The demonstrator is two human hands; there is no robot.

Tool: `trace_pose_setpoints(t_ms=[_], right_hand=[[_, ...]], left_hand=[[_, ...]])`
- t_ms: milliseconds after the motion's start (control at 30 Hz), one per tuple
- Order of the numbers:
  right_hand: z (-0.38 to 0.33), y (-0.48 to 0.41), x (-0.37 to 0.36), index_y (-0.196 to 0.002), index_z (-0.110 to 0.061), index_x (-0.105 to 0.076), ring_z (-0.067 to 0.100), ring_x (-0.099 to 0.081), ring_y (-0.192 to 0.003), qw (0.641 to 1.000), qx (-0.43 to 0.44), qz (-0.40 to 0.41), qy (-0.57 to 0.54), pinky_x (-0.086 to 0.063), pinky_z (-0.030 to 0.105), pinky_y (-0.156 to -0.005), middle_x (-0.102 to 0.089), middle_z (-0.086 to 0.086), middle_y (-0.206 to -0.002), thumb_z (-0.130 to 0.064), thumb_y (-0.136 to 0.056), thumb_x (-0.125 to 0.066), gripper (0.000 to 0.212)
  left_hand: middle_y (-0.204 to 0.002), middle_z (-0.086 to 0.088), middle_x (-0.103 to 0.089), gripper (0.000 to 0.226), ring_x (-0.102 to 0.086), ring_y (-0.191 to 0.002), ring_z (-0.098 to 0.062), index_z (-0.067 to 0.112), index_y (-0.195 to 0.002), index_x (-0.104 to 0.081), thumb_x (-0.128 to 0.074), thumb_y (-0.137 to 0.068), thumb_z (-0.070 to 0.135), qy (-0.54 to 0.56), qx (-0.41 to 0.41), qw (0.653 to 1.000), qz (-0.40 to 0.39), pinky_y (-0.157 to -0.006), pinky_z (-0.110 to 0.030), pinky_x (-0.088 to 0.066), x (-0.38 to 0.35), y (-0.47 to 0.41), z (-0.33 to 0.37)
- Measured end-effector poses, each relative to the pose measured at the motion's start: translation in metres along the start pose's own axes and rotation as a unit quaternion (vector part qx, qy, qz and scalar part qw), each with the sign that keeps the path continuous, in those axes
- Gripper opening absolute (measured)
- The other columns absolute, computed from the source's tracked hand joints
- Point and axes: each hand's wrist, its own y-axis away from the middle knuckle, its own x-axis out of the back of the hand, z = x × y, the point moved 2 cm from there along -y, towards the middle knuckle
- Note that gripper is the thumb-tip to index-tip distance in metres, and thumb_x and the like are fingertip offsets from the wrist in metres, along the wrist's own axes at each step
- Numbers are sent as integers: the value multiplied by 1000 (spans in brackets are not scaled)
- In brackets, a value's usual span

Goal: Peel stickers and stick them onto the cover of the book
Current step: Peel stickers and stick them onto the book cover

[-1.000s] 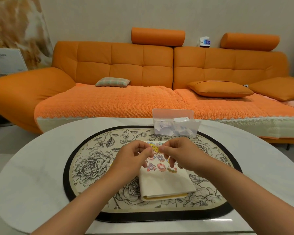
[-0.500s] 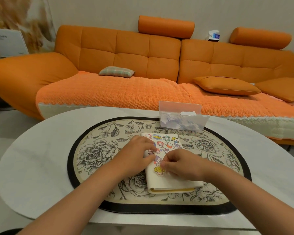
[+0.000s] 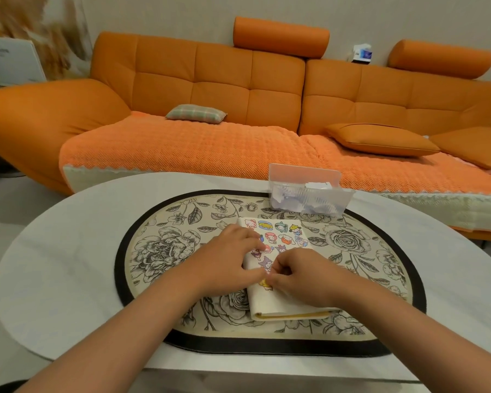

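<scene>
A cream book [image 3: 281, 304] lies shut on a flowered oval placemat [image 3: 165, 251]. Several cartoon stickers [image 3: 281, 236] cover the far half of its cover. My left hand [image 3: 227, 256] rests on the book's left edge, with its fingers laid across the cover and its thumb by a yellow sticker [image 3: 265, 284]. My right hand [image 3: 304, 276] is over the middle of the cover with curled fingers. Its fingertips pinch the yellow sticker down against the cover. That hand hides most of the sticker.
A clear plastic box [image 3: 309, 194] of paper scraps stands just beyond the book at the mat's far edge. The mat lies on a white oval table [image 3: 68, 251]. An orange sofa [image 3: 210, 86] with cushions runs behind it.
Both hands came down from holding a sticker in the air over the book and now lie on the cover. The view has tilted down and moved closer.
</scene>
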Motion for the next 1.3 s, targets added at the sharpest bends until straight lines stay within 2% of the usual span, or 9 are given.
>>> trace_pose_setpoints(t_ms=[233,333,433,533,767,867,1033,1167,1300], right_hand=[[-1,10,3,-102,-37,-57,7,-59,-86,985,-21,119,124,-44,28,-65,-63,-14,-90,-69,-75,-71,45],[2,19,-1,-99,-40,-60,2,-55,-82,986,43,144,69,-37,19,-62,-62,-15,-91,-57,-79,-74,30],[6,27,-7,-101,-43,-72,0,-54,-85,976,117,154,103,-34,15,-64,-63,-18,-101,-50,-89,-67,14],[14,35,-14,-108,-45,-74,2,-57,-88,961,177,157,140,-43,20,-63,-62,-21,-103,-54,-93,-52,27],[20,48,-25,-109,-38,-68,10,-52,-99,944,221,164,181,-52,33,-63,-55,-16,-116,-53,-95,-43,33],[23,47,-25,-109,-38,-69,10,-54,-102,944,222,160,185,-53,33,-65,-57,-16,-117,-61,-96,-41,39],[21,45,-25,-114,-37,-67,12,-53,-103,945,216,154,189,-52,34,-68,-54,-16,-117,-61,-97,-39,40],[15,43,-29,-135,-37,-51,16,-45,-100,945,210,142,209,-47,33,-71,-47,-7,-118,-52,-98,-34,43],[12,39,-30,-138,-36,-47,17,-44,-97,943,211,140,217,-43,32,-71,-44,-4,-113,-48,-97,-35,44]], left_hand=[[-158,18,-25,63,-7,-146,0,33,-148,-37,-58,-90,43,-39,-9,999,8,-119,-33,-19,-4,9,5],[-150,18,-37,58,-16,-143,-2,33,-143,-44,-59,-88,42,-36,-31,997,60,-119,-32,-25,-5,14,6],[-125,17,-56,35,-41,-125,-4,31,-122,-63,-60,-89,42,-56,-86,987,120,-102,-31,-44,-6,22,9],[-113,18,-62,35,-51,-113,-4,31,-111,-72,-48,-95,51,-84,-120,981,128,-83,-32,-53,-9,34,11],[-148,16,-34,58,-23,-141,-5,33,-151,-38,-22,-101,58,-155,-98,982,34,-111,-30,-29,-19,54,16],[-146,13,-42,62,-32,-138,-9,31,-146,-46,-31,-98,66,-167,-109,979,44,-107,-31,-38,-20,61,14],[-123,12,-56,39,-49,-118,-9,31,-123,-67,-47,-99,55,-153,-152,973,78,-78,-30,-56,-20,67,17],[-128,11,-52,34,-43,-125,-9,39,-124,-63,-42,-101,53,-137,-146,977,75,-84,-29,-54,-22,70,16],[-131,14,-44,41,-35,-128,-5,42,-132,-55,-31,-102,55,-113,-114,986,45,-92,-29,-49,-22,71,20]])
